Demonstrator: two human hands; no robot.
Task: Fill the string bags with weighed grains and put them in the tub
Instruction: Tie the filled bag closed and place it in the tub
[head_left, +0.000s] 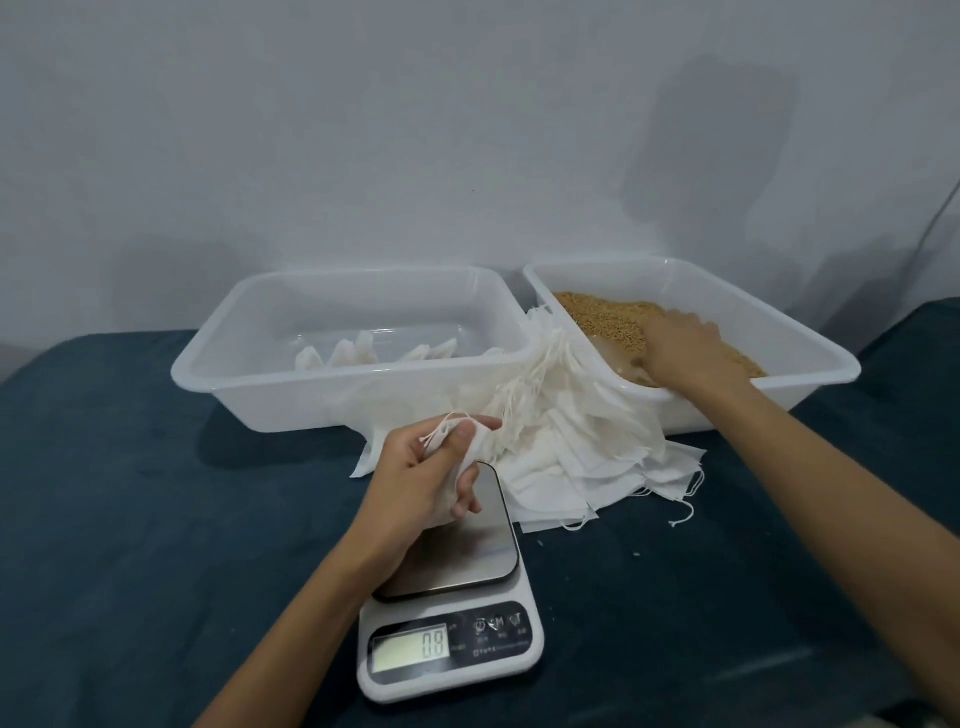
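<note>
Head view: left hand (426, 467) pinches a small white drawstring cloth bag (462, 457) above the steel-topped kitchen scale (457, 561), ready for filling; right hand (680, 348), fingers spread, digs into brown grains (597, 312) in the translucent plastic tub (810, 343) at two o'clock.

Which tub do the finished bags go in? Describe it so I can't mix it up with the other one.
Two translucent white plastic tubs stand side by side at the back of the dark blue cloth-covered table, behind the white digital kitchen scale. Take the left-hand tub. It holds only a few small white bags, while the right-hand tub holds loose brown grain with the right hand in it.
</note>
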